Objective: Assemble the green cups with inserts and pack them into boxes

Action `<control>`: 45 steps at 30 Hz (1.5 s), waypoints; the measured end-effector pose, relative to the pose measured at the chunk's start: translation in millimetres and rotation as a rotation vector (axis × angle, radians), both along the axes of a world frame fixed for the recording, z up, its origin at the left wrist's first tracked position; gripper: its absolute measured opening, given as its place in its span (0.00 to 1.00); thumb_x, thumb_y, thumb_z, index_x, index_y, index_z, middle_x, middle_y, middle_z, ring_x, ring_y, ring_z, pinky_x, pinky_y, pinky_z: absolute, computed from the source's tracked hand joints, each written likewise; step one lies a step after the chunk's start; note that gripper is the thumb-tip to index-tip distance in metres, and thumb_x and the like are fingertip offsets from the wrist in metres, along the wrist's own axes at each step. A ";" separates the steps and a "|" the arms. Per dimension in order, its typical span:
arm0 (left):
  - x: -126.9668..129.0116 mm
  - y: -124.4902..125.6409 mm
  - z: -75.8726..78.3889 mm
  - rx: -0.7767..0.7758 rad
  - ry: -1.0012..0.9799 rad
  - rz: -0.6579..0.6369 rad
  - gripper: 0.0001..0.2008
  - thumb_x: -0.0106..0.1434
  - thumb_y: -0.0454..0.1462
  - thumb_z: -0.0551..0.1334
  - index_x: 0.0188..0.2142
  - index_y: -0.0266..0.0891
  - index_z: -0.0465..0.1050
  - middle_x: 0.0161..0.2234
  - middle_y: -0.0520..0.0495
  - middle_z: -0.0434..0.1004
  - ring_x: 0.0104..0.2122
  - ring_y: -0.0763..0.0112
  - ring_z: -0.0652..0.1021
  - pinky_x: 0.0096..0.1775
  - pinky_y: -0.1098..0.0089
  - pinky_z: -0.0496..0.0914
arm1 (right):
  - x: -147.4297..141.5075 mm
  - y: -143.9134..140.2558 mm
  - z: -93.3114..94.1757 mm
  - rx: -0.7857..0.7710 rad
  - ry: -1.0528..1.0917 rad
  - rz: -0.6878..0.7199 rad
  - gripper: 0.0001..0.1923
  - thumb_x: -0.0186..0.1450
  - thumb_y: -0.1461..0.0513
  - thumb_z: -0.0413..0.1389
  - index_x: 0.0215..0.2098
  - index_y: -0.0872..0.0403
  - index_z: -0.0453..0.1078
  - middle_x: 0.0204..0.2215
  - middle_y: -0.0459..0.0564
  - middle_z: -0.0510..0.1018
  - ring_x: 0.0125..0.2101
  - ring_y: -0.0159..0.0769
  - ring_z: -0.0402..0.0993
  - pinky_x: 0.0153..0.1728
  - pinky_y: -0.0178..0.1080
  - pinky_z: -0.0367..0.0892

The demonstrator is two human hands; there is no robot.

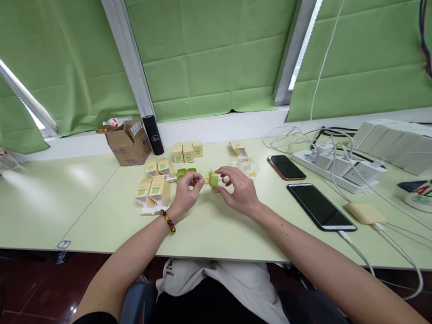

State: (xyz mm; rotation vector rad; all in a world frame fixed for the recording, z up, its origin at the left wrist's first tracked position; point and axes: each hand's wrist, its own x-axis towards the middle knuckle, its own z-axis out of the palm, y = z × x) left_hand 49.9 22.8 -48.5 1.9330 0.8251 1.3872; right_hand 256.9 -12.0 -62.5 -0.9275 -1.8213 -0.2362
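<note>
My right hand (239, 189) pinches a small light-green piece (213, 179), perhaps a small case, between thumb and fingers above the table. Close by on its left, my left hand (188, 190) has thumb and forefinger pressed together; whatever they hold is too small to make out. A tiny yellowish bit shows between the two hands. Just behind my left hand lie green pieces (186, 172) of a like colour. Small cream boxes with green labels (160, 190), some with flaps open, stand left of that hand. Behind my right hand are clear round plastic pieces (249, 167) with yellow in them.
More cream boxes (188, 152) stand farther back, near a cardboard box (129, 145) and a black cylinder (153, 135). To the right lie two phones (321, 207), a power strip (341, 168) with chargers, tangled white cables, white boxes (409, 142) and a yellow block (366, 213).
</note>
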 end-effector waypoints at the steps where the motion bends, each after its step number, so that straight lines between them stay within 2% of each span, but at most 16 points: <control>1: -0.3 0.1 0.4 -0.002 -0.001 -0.001 0.14 0.69 0.47 0.66 0.36 0.38 0.73 0.34 0.47 0.75 0.34 0.71 0.74 0.38 0.68 0.69 | 0.1 0.2 -0.1 0.003 0.001 0.002 0.18 0.70 0.60 0.60 0.58 0.50 0.70 0.51 0.57 0.82 0.48 0.49 0.81 0.35 0.46 0.81; 10: 0.1 1.4 -1.4 -0.037 -0.033 -0.006 0.14 0.69 0.47 0.65 0.36 0.38 0.74 0.34 0.47 0.76 0.33 0.70 0.74 0.36 0.69 0.69 | -0.3 -0.5 0.4 -0.025 0.023 0.020 0.20 0.70 0.59 0.59 0.60 0.49 0.70 0.53 0.58 0.82 0.48 0.49 0.81 0.33 0.46 0.83; 14: -1.5 6.6 -4.7 -0.037 -0.062 0.067 0.10 0.71 0.43 0.63 0.41 0.38 0.75 0.37 0.45 0.77 0.36 0.69 0.77 0.40 0.67 0.72 | 0.0 -0.5 1.2 -0.039 0.056 0.031 0.21 0.71 0.60 0.58 0.62 0.49 0.69 0.55 0.57 0.81 0.49 0.48 0.81 0.34 0.46 0.85; 18: -3.7 4.0 -3.0 0.127 0.018 0.155 0.08 0.70 0.39 0.64 0.47 0.40 0.75 0.42 0.42 0.77 0.45 0.62 0.76 0.46 0.63 0.72 | 0.1 -1.2 2.6 -0.025 0.070 0.046 0.21 0.71 0.62 0.57 0.62 0.48 0.68 0.54 0.57 0.80 0.49 0.48 0.80 0.35 0.47 0.85; 22: -3.6 -4.7 0.3 0.315 0.135 0.119 0.17 0.69 0.37 0.66 0.56 0.43 0.71 0.51 0.39 0.78 0.55 0.55 0.70 0.54 0.56 0.71 | 0.0 -2.7 3.6 -0.021 0.050 0.081 0.24 0.71 0.63 0.57 0.65 0.47 0.68 0.54 0.59 0.75 0.50 0.49 0.79 0.37 0.48 0.85; 26: -1.7 -7.7 0.3 0.410 0.230 0.081 0.24 0.67 0.39 0.69 0.61 0.45 0.70 0.56 0.39 0.76 0.57 0.51 0.69 0.60 0.50 0.68 | -0.6 -1.4 2.6 0.013 0.004 0.115 0.27 0.72 0.64 0.55 0.69 0.46 0.64 0.53 0.60 0.73 0.52 0.50 0.78 0.45 0.52 0.84; 31: 0.1 -5.4 -0.9 0.450 0.235 0.076 0.23 0.67 0.41 0.70 0.60 0.45 0.73 0.55 0.39 0.78 0.57 0.51 0.70 0.62 0.47 0.66 | -1.4 1.0 1.8 0.041 0.005 0.164 0.24 0.74 0.63 0.55 0.67 0.47 0.62 0.53 0.60 0.76 0.53 0.51 0.76 0.40 0.50 0.84; 36: 0.1 -4.4 0.5 0.418 0.190 0.073 0.19 0.68 0.43 0.70 0.57 0.45 0.77 0.51 0.40 0.80 0.56 0.51 0.71 0.60 0.46 0.68 | 0.6 0.5 3.5 0.073 -0.063 0.133 0.13 0.75 0.62 0.54 0.57 0.48 0.70 0.53 0.61 0.77 0.54 0.51 0.78 0.49 0.55 0.82; 41: -0.1 -6.2 2.8 0.435 0.163 0.070 0.19 0.68 0.44 0.70 0.56 0.45 0.77 0.50 0.40 0.81 0.56 0.52 0.71 0.60 0.47 0.68 | 1.1 -0.4 4.3 0.087 -0.101 0.117 0.14 0.76 0.63 0.53 0.57 0.49 0.73 0.54 0.62 0.76 0.54 0.49 0.78 0.47 0.51 0.83; 45: -0.4 -6.6 2.6 0.433 0.163 0.075 0.19 0.68 0.44 0.70 0.56 0.45 0.78 0.50 0.39 0.82 0.56 0.52 0.72 0.61 0.45 0.68 | 0.1 -0.3 4.8 0.093 -0.111 0.113 0.15 0.77 0.62 0.51 0.59 0.47 0.73 0.54 0.60 0.76 0.51 0.48 0.78 0.46 0.52 0.83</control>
